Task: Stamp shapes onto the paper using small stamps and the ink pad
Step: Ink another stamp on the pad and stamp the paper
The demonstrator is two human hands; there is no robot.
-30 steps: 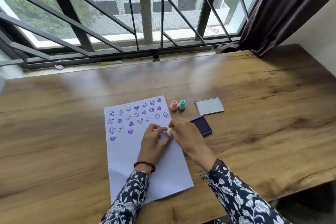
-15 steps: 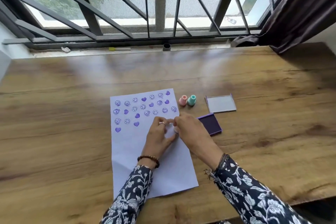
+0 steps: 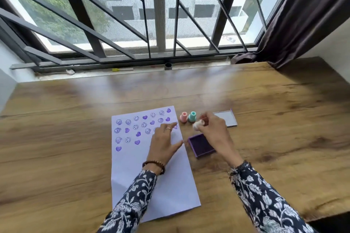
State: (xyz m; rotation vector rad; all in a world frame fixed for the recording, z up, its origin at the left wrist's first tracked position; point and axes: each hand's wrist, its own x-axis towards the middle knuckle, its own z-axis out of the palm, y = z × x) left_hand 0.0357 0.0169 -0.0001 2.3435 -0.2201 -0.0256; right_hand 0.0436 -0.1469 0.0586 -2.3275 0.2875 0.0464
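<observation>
Left hand is laid flat, fingers spread, on paper | white stamp is pinched by right hand | ink pad at its 7 o'clock

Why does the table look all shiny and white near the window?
Head view: daylight through the window bounces off the wooden table as pale glare; the right hand and the white stamp it holds look smeared, motion blur; the window bars bend, wide-angle distortion.
</observation>
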